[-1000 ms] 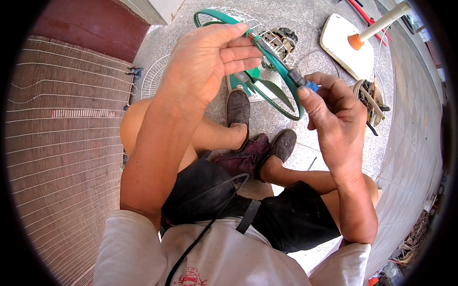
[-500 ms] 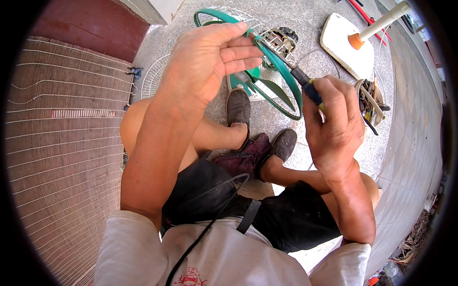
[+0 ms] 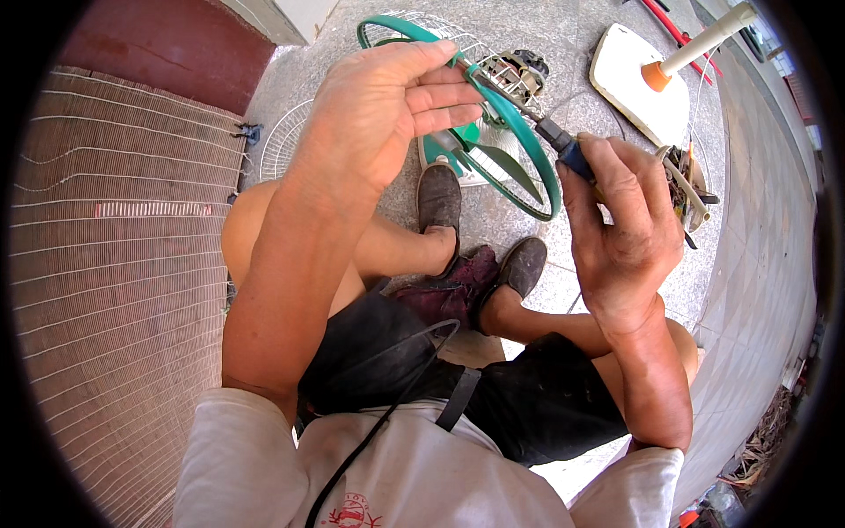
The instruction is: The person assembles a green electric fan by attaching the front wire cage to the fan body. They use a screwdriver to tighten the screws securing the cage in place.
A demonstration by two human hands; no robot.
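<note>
A speckled stone floor (image 3: pixel 572 40), edged on my left by a woven reed mat (image 3: pixel 97 264), spreads under the seated person whose head camera I watch from afar. Largest of the parts on it is a green-rimmed wire fan guard (image 3: pixel 528 167), lying just past the dark shoes (image 3: pixel 440 198); a white fan base (image 3: pixel 629 88) with its orange-collared pole stands further right, and a small heap of loose parts (image 3: pixel 682 185) sits close behind the right hand.

The left hand (image 3: pixel 387 114) is raised over the guard, fingers curled, pinching something tiny at the tip of a screwdriver (image 3: pixel 537 123). The right hand (image 3: pixel 620 238) is closed round the blue handle, the shaft slanting up and left toward those fingertips.

I judge the step to be seating a small fastener or fitting on the driver's tip. The next move calls for a steady shaft and a fine pinch, so the piece stays put.

What the left fingers actually hold I cannot make out; the palm hides it. The motor behind the guard is half covered, and the fisheye rim cuts off the far floor.
</note>
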